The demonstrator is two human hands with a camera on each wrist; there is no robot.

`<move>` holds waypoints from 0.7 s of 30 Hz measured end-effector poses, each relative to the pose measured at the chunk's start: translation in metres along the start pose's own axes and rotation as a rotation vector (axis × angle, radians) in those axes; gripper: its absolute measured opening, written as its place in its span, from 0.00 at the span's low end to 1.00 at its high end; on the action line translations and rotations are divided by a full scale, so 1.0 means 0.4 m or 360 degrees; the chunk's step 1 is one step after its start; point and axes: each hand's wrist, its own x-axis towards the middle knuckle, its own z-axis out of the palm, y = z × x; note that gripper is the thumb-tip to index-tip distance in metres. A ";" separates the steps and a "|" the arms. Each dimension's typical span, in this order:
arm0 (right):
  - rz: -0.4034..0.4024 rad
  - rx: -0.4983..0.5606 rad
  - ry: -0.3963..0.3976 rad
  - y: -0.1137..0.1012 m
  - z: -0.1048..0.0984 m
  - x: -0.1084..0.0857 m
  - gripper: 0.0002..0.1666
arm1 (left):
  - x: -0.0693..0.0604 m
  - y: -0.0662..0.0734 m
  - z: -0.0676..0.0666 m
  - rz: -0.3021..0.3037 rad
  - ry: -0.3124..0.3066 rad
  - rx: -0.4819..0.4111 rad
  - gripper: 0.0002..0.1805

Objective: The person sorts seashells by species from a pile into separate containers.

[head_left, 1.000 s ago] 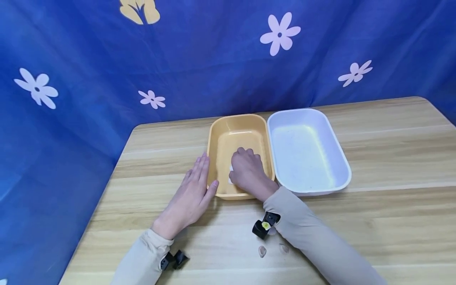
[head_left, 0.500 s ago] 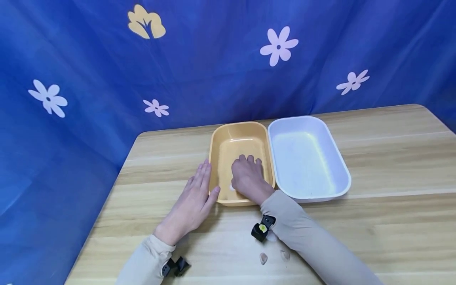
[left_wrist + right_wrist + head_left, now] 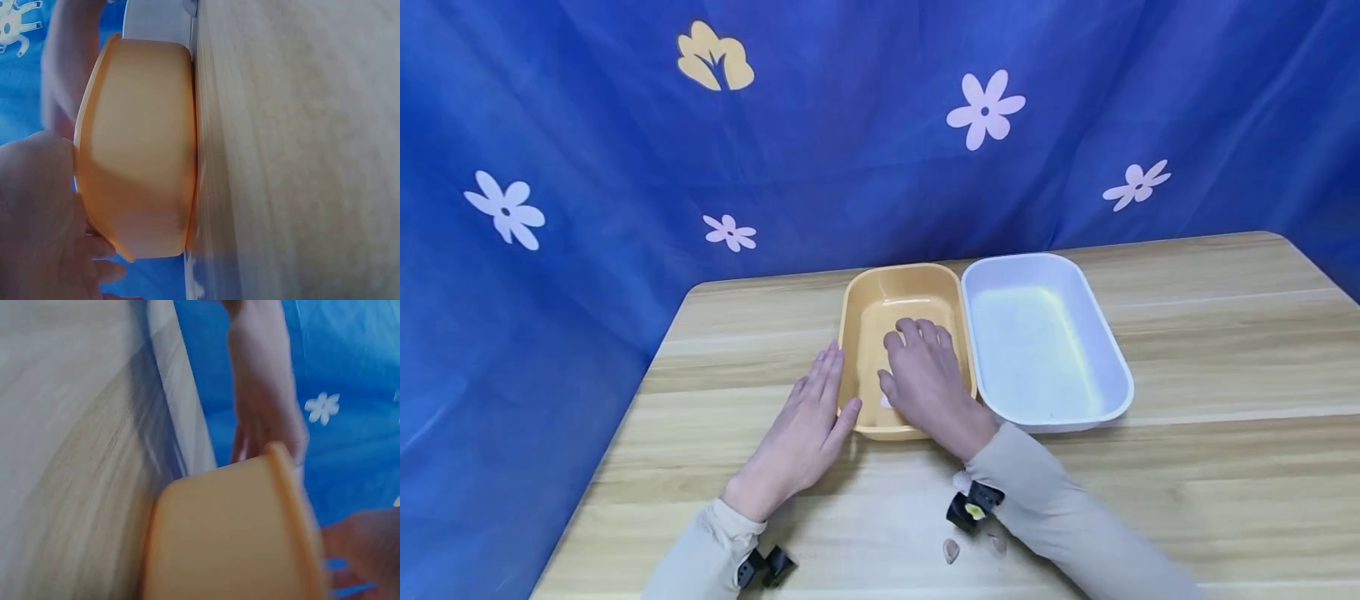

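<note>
My left hand lies with straight fingers along the left side of the orange tray, its fingertips at the rim. In the left wrist view the tray's outer wall is beside that hand. My right hand is over the inside of the tray, fingers spread and bent, thumb apart from them. Under its thumb shows part of a small white piece on the tray floor; its kind is hidden. No held thing shows in the right hand, though its palm is out of sight.
A white tray stands against the orange tray's right side. Near me on the wooden table lie a small brownish shell, a paler one and a whitish ridged one by the right wrist. A blue flowered cloth hangs behind.
My right hand's fingers have loosened from a tight curl and spread, and its wrist has shifted slightly to the right. The left hand stays at the tray. The head view has tilted up.
</note>
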 end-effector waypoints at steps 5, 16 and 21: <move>-0.0324 0.0134 0.0314 0.023 -0.066 -0.051 0.20 | 0.001 0.000 -0.001 -0.0017 -0.0021 -0.0006 0.38; -0.0769 0.0616 0.0362 0.103 -0.124 -0.240 0.18 | 0.004 0.001 -0.004 0.0017 -0.0019 0.0010 0.38; -0.0778 0.0455 0.0252 0.131 -0.108 -0.291 0.19 | 0.001 0.002 -0.001 -0.0011 -0.0052 0.0009 0.38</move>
